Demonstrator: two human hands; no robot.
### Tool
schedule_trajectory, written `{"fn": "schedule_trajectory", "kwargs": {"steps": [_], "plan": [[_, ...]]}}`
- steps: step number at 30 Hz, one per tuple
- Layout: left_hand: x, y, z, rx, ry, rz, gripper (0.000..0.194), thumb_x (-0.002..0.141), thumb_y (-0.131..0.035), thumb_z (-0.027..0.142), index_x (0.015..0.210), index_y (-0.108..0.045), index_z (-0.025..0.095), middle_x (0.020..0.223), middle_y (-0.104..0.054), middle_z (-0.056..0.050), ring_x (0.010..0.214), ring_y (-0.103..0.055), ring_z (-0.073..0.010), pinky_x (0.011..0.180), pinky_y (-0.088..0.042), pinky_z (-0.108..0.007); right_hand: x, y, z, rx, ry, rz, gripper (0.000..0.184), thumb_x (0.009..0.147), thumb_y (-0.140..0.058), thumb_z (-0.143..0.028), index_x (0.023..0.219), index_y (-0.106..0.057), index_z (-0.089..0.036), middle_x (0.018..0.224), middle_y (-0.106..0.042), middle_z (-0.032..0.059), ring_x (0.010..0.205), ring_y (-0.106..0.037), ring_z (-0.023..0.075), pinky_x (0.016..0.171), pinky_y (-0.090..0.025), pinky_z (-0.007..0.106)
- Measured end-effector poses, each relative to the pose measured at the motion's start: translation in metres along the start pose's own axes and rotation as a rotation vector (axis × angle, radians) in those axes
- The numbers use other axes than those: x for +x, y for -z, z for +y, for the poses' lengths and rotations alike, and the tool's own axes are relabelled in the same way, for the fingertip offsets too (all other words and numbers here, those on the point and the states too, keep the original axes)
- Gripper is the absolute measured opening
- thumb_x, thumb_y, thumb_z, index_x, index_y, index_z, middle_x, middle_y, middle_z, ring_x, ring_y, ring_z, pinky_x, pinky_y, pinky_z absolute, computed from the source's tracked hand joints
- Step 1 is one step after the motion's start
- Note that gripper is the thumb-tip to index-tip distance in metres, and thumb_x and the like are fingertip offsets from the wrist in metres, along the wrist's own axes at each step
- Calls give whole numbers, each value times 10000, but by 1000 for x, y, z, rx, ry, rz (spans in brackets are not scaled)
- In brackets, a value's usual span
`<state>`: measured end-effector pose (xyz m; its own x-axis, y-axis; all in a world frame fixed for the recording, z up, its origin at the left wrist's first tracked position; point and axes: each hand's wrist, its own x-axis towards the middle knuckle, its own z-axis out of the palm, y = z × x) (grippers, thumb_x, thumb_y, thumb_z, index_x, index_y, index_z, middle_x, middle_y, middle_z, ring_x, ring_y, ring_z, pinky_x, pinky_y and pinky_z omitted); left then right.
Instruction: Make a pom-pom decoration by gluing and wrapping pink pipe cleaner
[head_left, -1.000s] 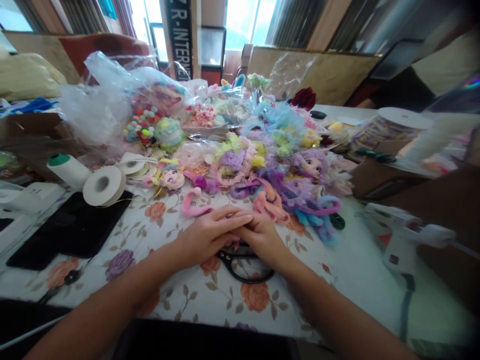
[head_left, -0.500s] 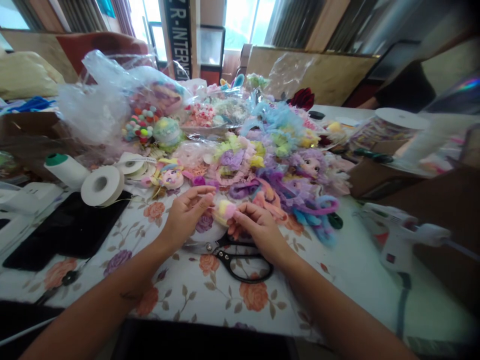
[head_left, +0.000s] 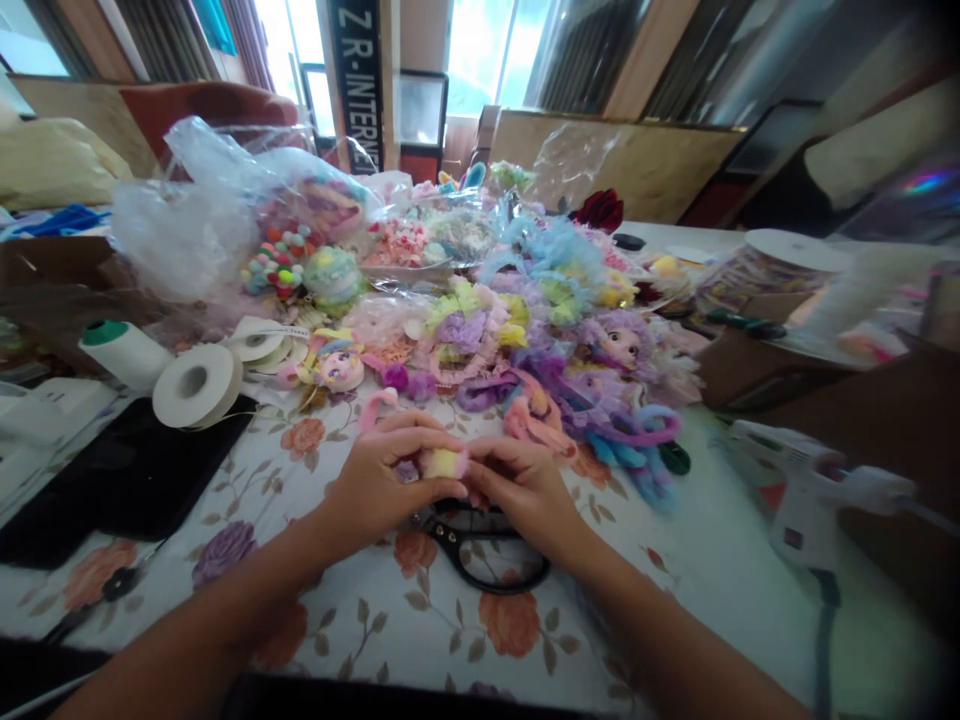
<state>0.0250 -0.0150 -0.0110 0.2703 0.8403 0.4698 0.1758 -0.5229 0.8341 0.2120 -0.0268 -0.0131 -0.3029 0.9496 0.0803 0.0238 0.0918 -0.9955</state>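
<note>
Between my hands is a small fluffy yellow-and-pink piece [head_left: 448, 462]; its exact kind is hard to make out. My left hand [head_left: 386, 468] curls around its left side, thumb below and fingers above. The fingertips of my right hand [head_left: 521, 482] pinch its right end, close to the left thumb. Black-handled scissors [head_left: 448, 540] lie on the flowered cloth under my hands, their blades mostly hidden. A pink fuzzy curl [head_left: 373, 407] shows just behind my left hand.
Beyond my hands spreads a heap of pastel trims [head_left: 465, 330] and doll-face pieces [head_left: 339, 368]. Ribbon rolls [head_left: 217, 390], a thread cone [head_left: 124, 352] and a black tablet-like slab [head_left: 127, 480] lie left. At right are a glue gun [head_left: 799, 500] and cardboard box [head_left: 862, 400].
My left hand has come down and closed around the fluffy piece, hiding more of it. Both hands are nearer together and a little lower. The view has shifted slightly upward.
</note>
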Motion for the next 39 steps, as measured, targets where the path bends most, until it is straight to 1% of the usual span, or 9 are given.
{"fn": "schedule_trajectory", "kwargs": {"steps": [8,11,15,18,22,25,28,34,39], "plan": [[-2,-2,2,-6,2,-116,376,680,-857,275,1046,-774,250,1047,-689,-82,971,-665,-214,870,-561,-339,-3,-2,1,-33,19,-1,247,795,-742,-429,788,-744,-183,629,-656,9,518,-533,111,497,-445,232],[-1,-2,1,-129,122,-109,202,755,-791,266,953,-796,223,987,-735,-79,751,-699,-170,695,-602,-300,-2,0,0,-94,21,30,261,821,-706,-419,738,-721,-172,577,-623,4,491,-509,104,465,-413,223],[5,7,-6,-208,377,216,175,816,-732,302,899,-772,154,721,-739,-53,582,-678,-154,589,-595,-275,4,6,2,-55,-33,209,280,823,-697,-428,706,-647,-179,526,-562,-27,449,-483,90,433,-393,208],[8,13,-13,-98,326,365,383,787,-763,303,1145,-706,180,1167,-727,-112,1071,-689,-244,939,-565,-376,7,8,4,10,-66,228,303,832,-684,-452,708,-619,-183,576,-600,-14,480,-528,98,450,-426,207],[4,7,-14,0,173,54,709,735,-813,309,1389,-541,311,1512,-489,-88,1353,-498,-289,1066,-477,-432,5,3,4,20,-104,95,326,833,-679,-493,738,-633,-185,623,-637,-6,497,-552,96,485,-457,212],[-1,0,-9,-17,44,-179,396,755,-795,264,1146,-733,283,1245,-707,-78,1136,-663,-251,976,-542,-377,2,-2,2,22,-75,0,346,820,-691,-522,749,-644,-186,612,-631,-11,506,-558,100,501,-464,219],[0,0,-4,-43,70,-69,103,793,-757,260,884,-798,233,967,-780,-67,880,-721,-201,804,-591,-307,1,-2,1,11,-52,-15,357,828,-686,-522,735,-644,-180,610,-628,-5,519,-561,102,511,-464,223],[7,9,-4,-228,391,323,206,806,-746,354,902,-755,172,716,-708,-16,586,-602,-105,569,-530,-212,5,4,0,86,-93,65,343,820,-693,-516,749,-634,-186,643,-652,0,527,-580,104,504,-480,219],[7,3,-4,-461,427,-36,290,800,-743,382,1028,-758,203,1006,-725,-84,685,-661,-129,566,-569,-219,6,2,5,143,-124,-11,342,804,-714,-521,789,-640,-188,650,-660,-9,536,-596,102,522,-494,217]]}}
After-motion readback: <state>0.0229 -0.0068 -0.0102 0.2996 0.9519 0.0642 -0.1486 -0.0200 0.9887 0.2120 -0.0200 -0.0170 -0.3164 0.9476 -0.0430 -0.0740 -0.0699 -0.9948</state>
